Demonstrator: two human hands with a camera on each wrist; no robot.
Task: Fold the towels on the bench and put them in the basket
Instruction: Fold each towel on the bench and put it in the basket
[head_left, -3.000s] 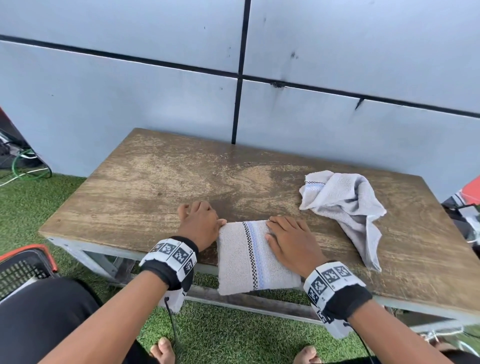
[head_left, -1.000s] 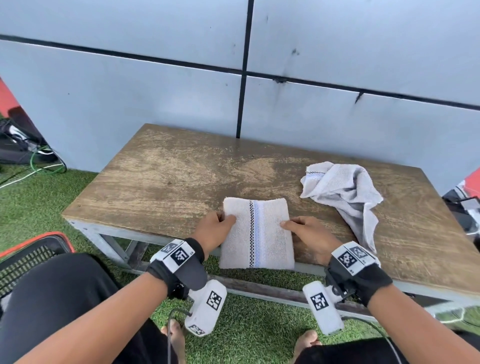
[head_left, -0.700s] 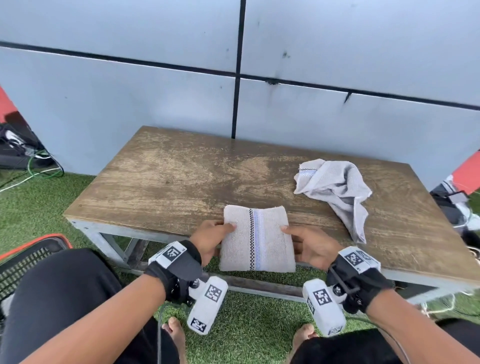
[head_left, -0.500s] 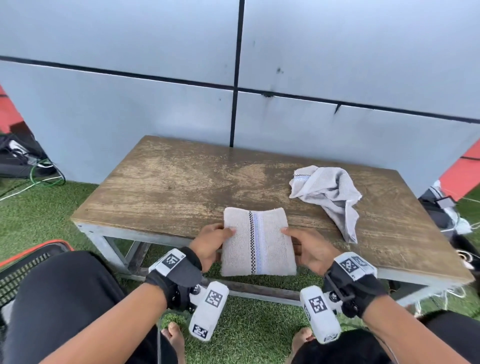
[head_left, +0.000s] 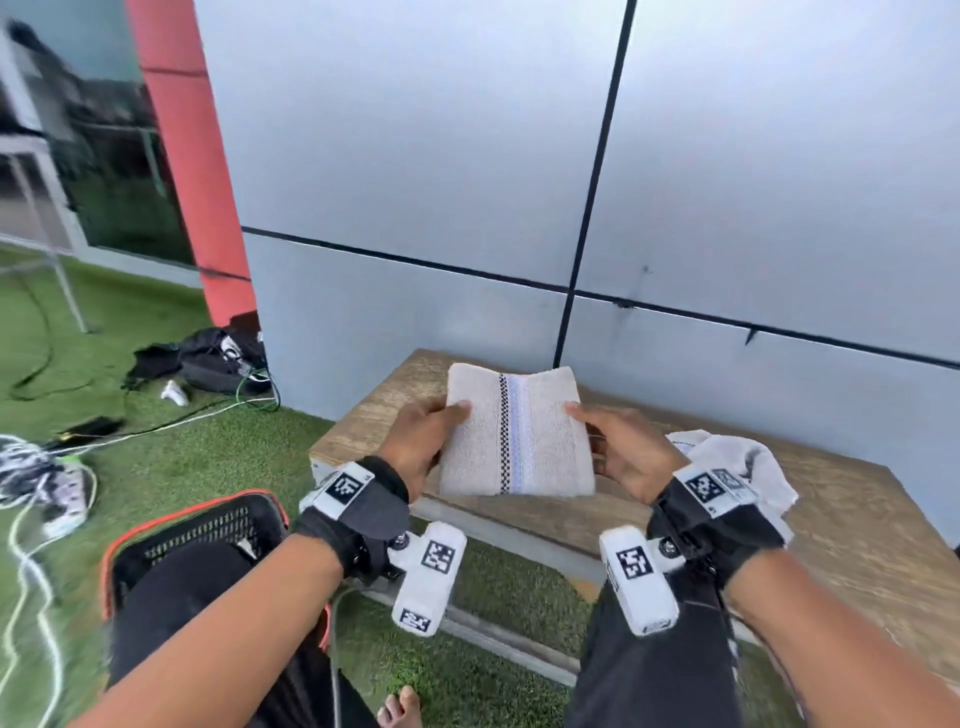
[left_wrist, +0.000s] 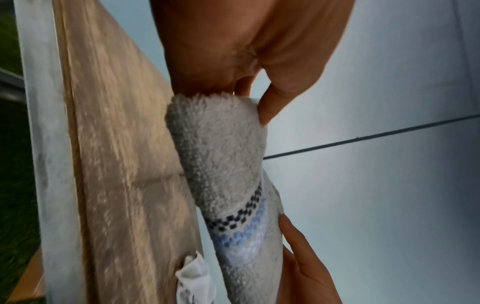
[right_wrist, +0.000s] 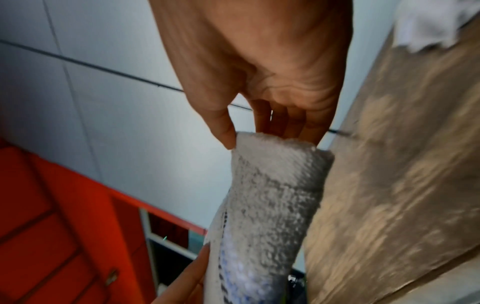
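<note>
Basket (head_left: 208, 525) half hidden behind person's knee; contents not visible. Unfolded towel (head_left: 727, 457) partly behind right hand (head_left: 623, 452). Left-side floor clutter (head_left: 47, 478) blurred, unidentifiable.

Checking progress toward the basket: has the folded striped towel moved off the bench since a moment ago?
Yes. The folded towel, earlier flat at the bench front edge, is now lifted clear, held between the left hand and right hand, over the bench's left end.
</note>
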